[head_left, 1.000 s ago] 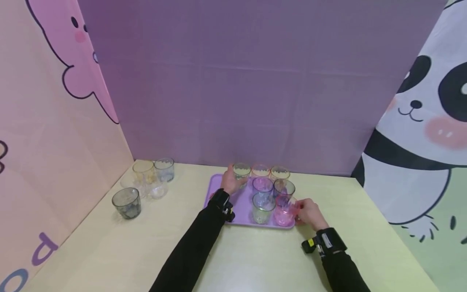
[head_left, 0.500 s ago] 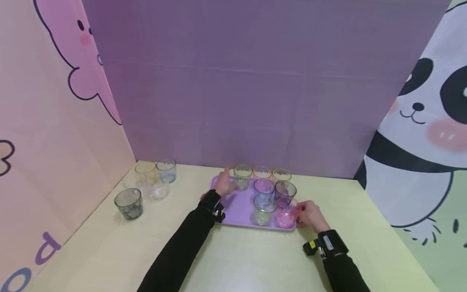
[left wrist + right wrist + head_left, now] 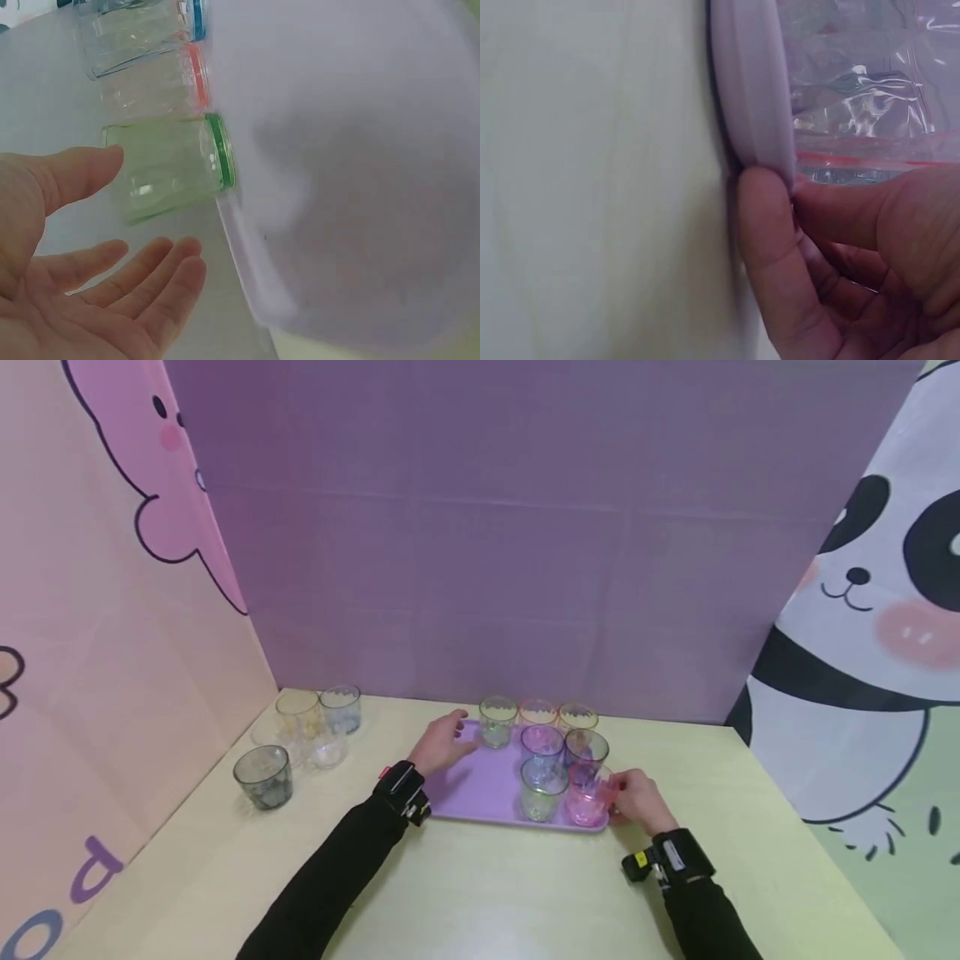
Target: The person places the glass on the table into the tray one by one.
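Note:
A purple tray (image 3: 476, 792) carries several clear tinted glasses on its right half and along its back. My left hand (image 3: 441, 745) hovers at the tray's left side, fingers spread and holding nothing. Just right of it stands a green glass (image 3: 497, 725) at the back; the left wrist view shows a gap between my fingertips (image 3: 193, 247) and that green glass. My right hand (image 3: 637, 802) pinches the tray's rim near its front right corner, thumb and index finger on the edge (image 3: 754, 90). Close to that hand stands a pink glass (image 3: 585, 807), with a second green glass (image 3: 540, 802) beside it.
Several more glasses stand on the table's left side, among them a dark grey glass (image 3: 266, 785), a yellow one (image 3: 297, 714) and a blue one (image 3: 342, 714). A purple cloth wall (image 3: 450, 568) rises behind the table (image 3: 525, 893).
My left hand has let go of the green glass at the back and drawn away to the left. The glass stays on the tray. My right hand keeps its place at the tray's corner.

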The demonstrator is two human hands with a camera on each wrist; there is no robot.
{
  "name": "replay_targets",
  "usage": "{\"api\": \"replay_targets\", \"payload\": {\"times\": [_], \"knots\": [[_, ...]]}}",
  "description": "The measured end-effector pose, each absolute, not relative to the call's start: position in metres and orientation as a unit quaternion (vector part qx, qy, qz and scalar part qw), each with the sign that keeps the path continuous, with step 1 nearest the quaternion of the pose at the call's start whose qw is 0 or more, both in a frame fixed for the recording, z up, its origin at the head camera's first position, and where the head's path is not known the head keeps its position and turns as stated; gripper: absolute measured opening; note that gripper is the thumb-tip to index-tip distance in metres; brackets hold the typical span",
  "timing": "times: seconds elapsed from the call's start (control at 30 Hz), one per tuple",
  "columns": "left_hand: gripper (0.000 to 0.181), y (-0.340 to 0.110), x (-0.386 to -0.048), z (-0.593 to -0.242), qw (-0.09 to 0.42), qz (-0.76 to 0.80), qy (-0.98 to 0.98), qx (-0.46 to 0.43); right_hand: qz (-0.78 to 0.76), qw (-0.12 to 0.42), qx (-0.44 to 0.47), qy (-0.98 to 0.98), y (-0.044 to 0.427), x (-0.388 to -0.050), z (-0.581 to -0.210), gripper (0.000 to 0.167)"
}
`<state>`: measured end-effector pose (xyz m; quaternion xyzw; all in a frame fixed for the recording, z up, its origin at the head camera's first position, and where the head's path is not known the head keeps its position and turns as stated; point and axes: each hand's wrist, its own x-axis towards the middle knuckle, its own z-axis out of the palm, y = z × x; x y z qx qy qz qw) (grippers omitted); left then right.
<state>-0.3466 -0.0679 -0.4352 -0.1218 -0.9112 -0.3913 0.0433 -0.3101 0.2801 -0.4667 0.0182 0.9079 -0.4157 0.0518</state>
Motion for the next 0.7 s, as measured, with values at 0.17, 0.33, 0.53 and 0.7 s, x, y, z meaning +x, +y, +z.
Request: {"api": "replay_targets", "payload": {"times": [0.17,0.33,0.53,0.7], "knots": [[0.059,-0.084,-0.337,-0.43,0.066,-0.398,-0.906,-0.129,-0.422,0.055,0.014,0.905,0.28,-0.312,-0.466,0.013],[0.055,-0.097,-0.33,-0.431,0.087,-0.394,-0.907,-0.118,-0.419,0.055,0.013,0.906,0.28,-0.313,-0.463,0.014],[0.056,-0.112,-0.324,-0.436,0.083,-0.373,-0.917,-0.116,-0.419,0.063,0.016,0.906,0.28,-0.313,-0.464,0.015],[0.056,-0.129,-0.316,-0.431,0.104,-0.368,-0.918,-0.11,-0.409,0.063,0.015,0.91,0.278,-0.311,-0.462,0.012]]}}
